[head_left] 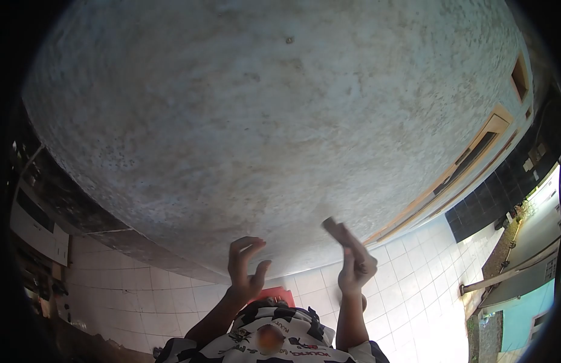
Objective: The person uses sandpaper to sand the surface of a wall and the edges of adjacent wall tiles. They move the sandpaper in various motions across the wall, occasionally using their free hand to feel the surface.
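A mottled blue-grey wall [256,121] fills most of the head view in front of me. My left hand [245,269] is raised near its lower part with the fingers curved and apart, and nothing is in it. To the right, my right hand [357,266] is closed around a small, flat, brownish-grey piece [332,225], blurred by motion. One end of the piece sticks out of the fingers toward the wall, and I cannot tell its exact kind. Behind my forearms shows my black-and-white patterned shirt [292,342].
Pale floor tiles [407,284] spread below on both sides. A red object [285,296] is low in front of my body. A wood-framed door [474,154] and a small framed opening [520,77] are in the wall at right. A white cabinet [35,227] stands far left.
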### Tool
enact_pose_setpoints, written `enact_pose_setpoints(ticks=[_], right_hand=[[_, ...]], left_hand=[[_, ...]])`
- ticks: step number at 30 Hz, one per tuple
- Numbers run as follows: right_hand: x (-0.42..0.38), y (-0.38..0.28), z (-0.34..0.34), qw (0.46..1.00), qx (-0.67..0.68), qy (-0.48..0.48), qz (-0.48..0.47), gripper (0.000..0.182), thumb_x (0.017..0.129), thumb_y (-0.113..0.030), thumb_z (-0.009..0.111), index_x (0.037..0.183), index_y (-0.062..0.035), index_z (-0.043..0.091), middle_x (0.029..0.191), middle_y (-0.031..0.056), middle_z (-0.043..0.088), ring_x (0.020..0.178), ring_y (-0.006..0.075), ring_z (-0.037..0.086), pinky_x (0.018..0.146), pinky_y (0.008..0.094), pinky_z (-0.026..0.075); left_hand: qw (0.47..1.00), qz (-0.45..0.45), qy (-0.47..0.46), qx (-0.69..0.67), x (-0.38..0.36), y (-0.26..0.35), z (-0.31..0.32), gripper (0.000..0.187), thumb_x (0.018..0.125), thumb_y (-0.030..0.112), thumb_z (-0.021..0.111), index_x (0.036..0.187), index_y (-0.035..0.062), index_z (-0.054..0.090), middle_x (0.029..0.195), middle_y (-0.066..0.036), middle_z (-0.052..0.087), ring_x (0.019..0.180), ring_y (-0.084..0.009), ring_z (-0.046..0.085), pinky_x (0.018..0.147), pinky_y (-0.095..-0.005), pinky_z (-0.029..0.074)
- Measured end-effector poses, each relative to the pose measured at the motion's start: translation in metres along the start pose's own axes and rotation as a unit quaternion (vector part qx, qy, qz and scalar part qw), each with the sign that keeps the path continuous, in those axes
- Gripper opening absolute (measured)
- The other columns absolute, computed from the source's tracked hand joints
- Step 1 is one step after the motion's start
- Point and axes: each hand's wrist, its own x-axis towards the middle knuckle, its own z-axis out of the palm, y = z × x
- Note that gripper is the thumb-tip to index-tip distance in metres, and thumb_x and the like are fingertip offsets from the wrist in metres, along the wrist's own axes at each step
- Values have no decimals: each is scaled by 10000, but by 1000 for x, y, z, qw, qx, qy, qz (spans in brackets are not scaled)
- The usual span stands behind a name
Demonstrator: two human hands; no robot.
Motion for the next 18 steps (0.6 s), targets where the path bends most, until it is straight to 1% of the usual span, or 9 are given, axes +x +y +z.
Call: enact_pose_setpoints(ticks=[4, 7, 9, 10, 11, 12, 13, 15, 18], right_hand=[[59, 33, -7, 891, -337, 280, -114, 415, 1020, 39, 523, 1433, 81, 518, 1345, 202, 655, 1146, 266, 705, 877, 320, 580], [79, 44, 17, 914, -323, 222, -103, 528, 982, 105, 523, 1500, 65, 428, 1453, 214, 564, 1298, 312, 598, 936, 343, 575], [61, 39, 49, 934, -303, 171, -81, 569, 955, 146, 494, 1510, 96, 380, 1535, 264, 445, 1394, 380, 473, 1060, 384, 512], [48, 39, 65, 933, -315, 143, -96, 583, 937, 165, 481, 1506, 115, 366, 1552, 292, 398, 1421, 410, 412, 1105, 406, 468], [38, 40, 77, 931, -328, 113, -112, 596, 919, 184, 467, 1502, 134, 353, 1568, 319, 350, 1447, 440, 350, 1150, 428, 424], [35, 39, 84, 936, -319, 108, -104, 511, 1008, 92, 433, 1508, 133, 334, 1569, 316, 345, 1471, 427, 306, 1200, 481, 347], [41, 41, 82, 933, -327, 107, -106, 511, 1008, 92, 433, 1508, 133, 334, 1569, 316, 345, 1471, 427, 306, 1200, 481, 347], [63, 44, 75, 919, -336, 163, -128, 518, 1005, 109, 409, 1516, 123, 328, 1577, 310, 336, 1470, 420, 311, 1196, 465, 358], [65, 26, 77, 924, -343, 150, -79, 562, 978, 155, 362, 1534, 120, 283, 1596, 319, 289, 1473, 433, 288, 1172, 454, 391]], left_hand=[[963, 128, 97, 216, -9, -35, -52, 347, 958, 116, 614, 1276, 1, 537, 1282, -201, 547, 1235, -403, 505, 1024, -544, 411], [950, 96, 159, 251, -4, -45, -81, 412, 1006, 152, 554, 1364, -22, 446, 1397, -242, 461, 1352, -431, 419, 1107, -582, 342], [913, 16, 169, 370, 8, -47, -99, 582, 1059, 216, 503, 1505, -40, 231, 1570, -308, 218, 1485, -502, 220, 1182, -614, 246], [917, 17, 169, 362, 10, -58, -106, 582, 1059, 216, 503, 1505, -40, 231, 1570, -308, 218, 1485, -502, 220, 1182, -614, 246], [926, -5, 187, 329, 12, -71, -112, 718, 1044, 255, 537, 1546, -28, 108, 1598, -330, 67, 1506, -515, 92, 1190, -639, 184], [933, -27, 205, 295, 13, -78, -114, 865, 1030, 294, 570, 1587, -17, -14, 1626, -353, -84, 1528, -528, -36, 1197, -663, 123], [935, -31, 204, 287, 11, -80, -115, 865, 1030, 294, 570, 1587, -17, -14, 1626, -353, -84, 1528, -528, -36, 1197, -663, 123], [912, -72, 100, 390, 9, -76, -123, 1095, 1025, 513, 537, 1531, -29, -269, 1599, -303, -313, 1508, -475, -247, 1214, -627, -10], [905, -156, 52, 393, 3, -70, -127, 1185, 987, 483, 614, 1517, 17, -338, 1541, -353, -382, 1444, -541, -335, 1170, -698, -11]])
